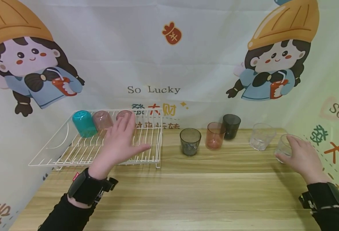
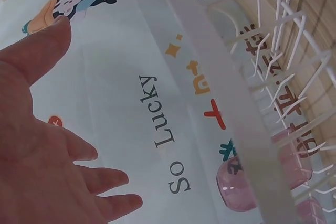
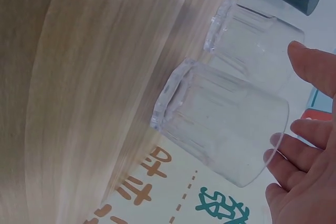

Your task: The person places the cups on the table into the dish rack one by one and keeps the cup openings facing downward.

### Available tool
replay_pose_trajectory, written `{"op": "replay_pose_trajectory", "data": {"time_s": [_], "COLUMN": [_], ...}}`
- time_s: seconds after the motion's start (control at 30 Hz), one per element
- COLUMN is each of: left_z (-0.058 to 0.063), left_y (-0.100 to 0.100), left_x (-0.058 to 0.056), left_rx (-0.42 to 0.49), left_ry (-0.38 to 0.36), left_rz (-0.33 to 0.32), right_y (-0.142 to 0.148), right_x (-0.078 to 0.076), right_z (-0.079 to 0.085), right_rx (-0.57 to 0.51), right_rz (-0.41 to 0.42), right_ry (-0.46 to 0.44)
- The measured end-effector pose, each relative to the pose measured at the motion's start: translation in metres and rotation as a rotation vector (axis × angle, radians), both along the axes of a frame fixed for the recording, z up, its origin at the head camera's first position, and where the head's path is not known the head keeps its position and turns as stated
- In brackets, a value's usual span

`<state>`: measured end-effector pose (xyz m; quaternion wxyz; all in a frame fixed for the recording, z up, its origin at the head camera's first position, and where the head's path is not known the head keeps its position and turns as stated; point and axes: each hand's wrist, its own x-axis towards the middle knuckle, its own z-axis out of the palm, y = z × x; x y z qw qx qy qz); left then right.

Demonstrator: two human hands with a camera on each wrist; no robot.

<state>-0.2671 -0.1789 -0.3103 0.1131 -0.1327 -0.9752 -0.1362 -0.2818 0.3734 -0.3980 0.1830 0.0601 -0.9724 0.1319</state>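
My left hand (image 1: 119,144) is spread over the white wire dish rack (image 1: 158,141), its fingers straight and holding nothing. Partly behind its fingertips sits an upside-down pink glass (image 1: 124,114). In the left wrist view, a pink glass (image 2: 236,184) shows beyond the rack's edge. Over at the far right, my right hand (image 1: 305,157) reaches round an upright clear glass (image 1: 283,147). In the right wrist view, the thumb (image 3: 312,66) stands apart from that glass (image 3: 220,124), while some fingertips lie at its rim.
An upside-down teal glass (image 1: 84,123) and another pink glass (image 1: 102,121) stand at the rack's back left. Across the wooden table (image 1: 204,195) stand a grey glass (image 1: 190,142), an orange-pink glass (image 1: 215,136), a dark glass (image 1: 231,126) and a second clear glass (image 1: 261,138).
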Motion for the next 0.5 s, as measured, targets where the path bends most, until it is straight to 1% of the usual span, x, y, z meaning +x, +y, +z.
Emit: {"op": "replay_pose_trajectory", "data": {"time_s": [0.17,0.5], "left_z": [-0.006,-0.020], "left_y": [0.004,0.010], "left_x": [0.000,0.000], "left_rx": [0.017,0.052], "left_ry": [0.001,0.008], "left_rz": [-0.012,-0.034], "right_y": [0.000,0.001], "right_x": [-0.003,-0.009], "right_z": [-0.003,-0.010], "right_rx": [0.016,0.060], "right_rz": [0.006,0.027], "right_ry": [0.008,-0.038]}}
